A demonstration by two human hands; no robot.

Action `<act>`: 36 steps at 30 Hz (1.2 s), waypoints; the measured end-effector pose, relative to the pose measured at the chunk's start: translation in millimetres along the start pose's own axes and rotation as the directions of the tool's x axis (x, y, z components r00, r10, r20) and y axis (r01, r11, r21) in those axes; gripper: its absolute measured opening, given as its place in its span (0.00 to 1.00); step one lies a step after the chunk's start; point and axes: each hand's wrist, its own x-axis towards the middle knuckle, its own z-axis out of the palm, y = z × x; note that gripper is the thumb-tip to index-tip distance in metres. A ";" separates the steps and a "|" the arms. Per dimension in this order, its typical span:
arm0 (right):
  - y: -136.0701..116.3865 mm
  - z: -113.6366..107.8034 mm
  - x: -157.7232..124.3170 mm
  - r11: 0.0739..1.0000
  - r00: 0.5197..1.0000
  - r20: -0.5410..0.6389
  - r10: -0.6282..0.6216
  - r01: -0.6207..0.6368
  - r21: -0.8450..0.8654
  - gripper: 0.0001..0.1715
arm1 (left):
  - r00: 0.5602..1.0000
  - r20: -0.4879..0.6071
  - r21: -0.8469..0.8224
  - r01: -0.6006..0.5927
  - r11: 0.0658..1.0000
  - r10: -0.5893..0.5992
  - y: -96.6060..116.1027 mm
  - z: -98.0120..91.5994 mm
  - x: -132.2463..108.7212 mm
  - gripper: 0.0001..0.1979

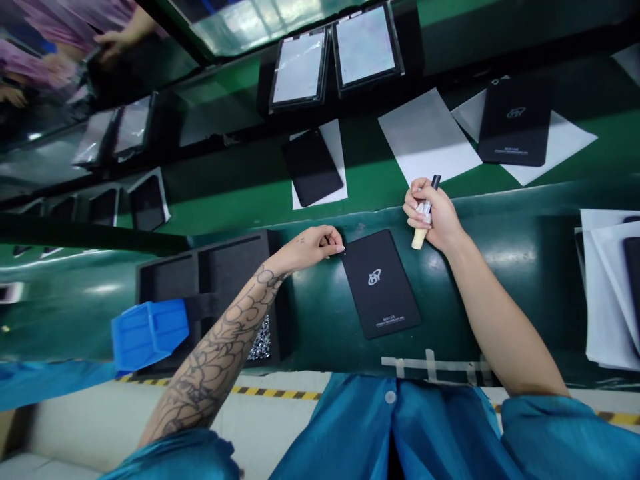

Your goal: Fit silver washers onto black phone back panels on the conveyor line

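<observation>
A black tablet back cover (381,283) with a white logo lies on the green bench in front of me. My left hand (314,247) rests at its upper left corner, fingers curled and pinched together against the edge. My right hand (431,213) hovers just above the cover's upper right corner, closed around a small tool (424,215) with a pale wooden handle and a black tip pointing up.
A black foam tray (210,273) with compartments and a blue plastic bin (149,332) sit to my left. Further back cover plates lie on white sheets (426,137), and screen-up tablets (300,67) stand beyond. Stacked sheets (607,287) lie at right. Another person's hands (115,41) work far left.
</observation>
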 end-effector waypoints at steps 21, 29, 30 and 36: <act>5.9 7.0 0.0 0.995 0.999 -0.022 -0.048 0.045 -0.088 0.17 | 0.989 -0.028 0.404 0.146 0.903 -0.147 10.2 -11.4 37.5 0.18; -11.9 40.1 -13.4 0.968 0.989 0.064 -0.130 0.141 -0.208 0.25 | 0.990 0.025 0.401 0.119 0.908 -0.141 18.9 -14.4 61.0 0.20; -13.3 52.6 -16.6 0.956 0.984 0.099 -0.146 0.166 -0.243 0.30 | 0.990 0.013 0.378 0.126 0.917 -0.141 18.0 -13.4 60.1 0.20; 23.4 118.0 -16.8 0.885 0.927 0.255 -0.275 0.348 -0.310 0.41 | 0.964 -0.246 -0.011 -0.112 0.994 0.106 4.9 5.6 6.8 0.15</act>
